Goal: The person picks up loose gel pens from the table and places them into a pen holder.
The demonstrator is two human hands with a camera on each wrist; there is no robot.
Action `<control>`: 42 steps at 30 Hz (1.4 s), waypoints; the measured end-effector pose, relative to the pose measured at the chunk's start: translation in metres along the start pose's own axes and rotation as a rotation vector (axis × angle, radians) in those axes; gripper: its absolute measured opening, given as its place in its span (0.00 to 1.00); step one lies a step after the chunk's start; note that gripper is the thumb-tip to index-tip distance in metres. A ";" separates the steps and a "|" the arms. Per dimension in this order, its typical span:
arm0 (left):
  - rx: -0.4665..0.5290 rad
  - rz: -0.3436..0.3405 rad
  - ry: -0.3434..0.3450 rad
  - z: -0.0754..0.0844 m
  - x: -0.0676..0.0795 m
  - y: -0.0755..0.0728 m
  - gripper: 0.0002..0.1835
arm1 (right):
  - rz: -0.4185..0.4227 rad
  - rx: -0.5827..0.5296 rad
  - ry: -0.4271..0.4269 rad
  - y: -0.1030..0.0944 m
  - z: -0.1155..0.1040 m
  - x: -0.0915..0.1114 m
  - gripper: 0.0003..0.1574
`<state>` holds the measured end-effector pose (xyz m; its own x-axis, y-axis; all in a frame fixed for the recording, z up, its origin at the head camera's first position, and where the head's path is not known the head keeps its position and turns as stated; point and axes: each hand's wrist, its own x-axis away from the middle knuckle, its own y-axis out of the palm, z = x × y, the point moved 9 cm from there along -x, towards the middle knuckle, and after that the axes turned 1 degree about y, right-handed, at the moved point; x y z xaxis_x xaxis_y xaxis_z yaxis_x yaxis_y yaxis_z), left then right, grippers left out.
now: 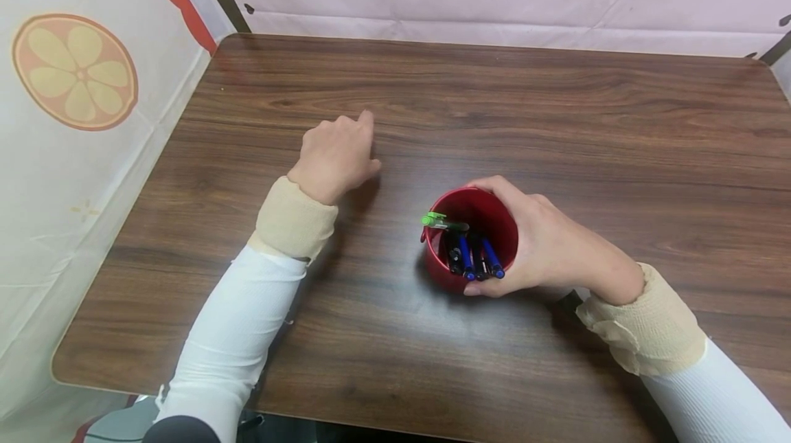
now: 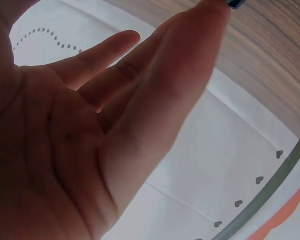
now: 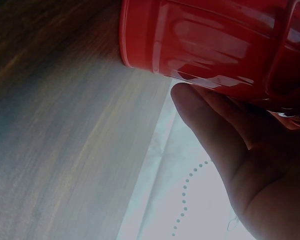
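Observation:
A small red bucket [image 1: 440,277] stands right of the table's middle with its mouth upward. My right hand [image 1: 544,244] holds it from the right, thumb at the near side and fingers at the far side. Inside are several pens with blue or black ends [image 1: 467,261], and a green pen [image 1: 440,221] leans over the left rim. Left of the bucket, my left hand [image 1: 336,154] hovers palm down, index finger and thumb apart. In the left wrist view, a dark bit [image 2: 235,4] shows beside one fingertip; what it is, I cannot tell.
A brown wood-grain table [image 1: 556,120] extends around both hands. Behind it hangs a pale curtain [image 1: 494,3] with dotted lines, and another printed curtain [image 1: 68,175] hangs along the left edge. Part of a grey seat [image 1: 120,424] shows below the front edge.

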<state>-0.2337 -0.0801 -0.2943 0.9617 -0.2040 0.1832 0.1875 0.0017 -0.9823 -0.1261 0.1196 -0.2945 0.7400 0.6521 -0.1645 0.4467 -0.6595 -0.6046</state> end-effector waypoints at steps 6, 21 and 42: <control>-0.037 0.008 0.003 -0.003 -0.002 0.001 0.16 | -0.009 -0.018 -0.001 0.001 0.000 0.000 0.63; -0.044 -0.023 -0.026 -0.011 -0.008 0.010 0.13 | -0.011 -0.013 0.009 0.001 0.001 0.000 0.63; -0.011 -0.041 0.009 -0.012 -0.015 0.019 0.13 | -0.009 -0.007 0.000 0.000 -0.001 0.000 0.63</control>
<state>-0.2466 -0.0886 -0.3164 0.9515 -0.2120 0.2230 0.2244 -0.0177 -0.9743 -0.1256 0.1196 -0.2941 0.7360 0.6582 -0.1586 0.4572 -0.6560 -0.6006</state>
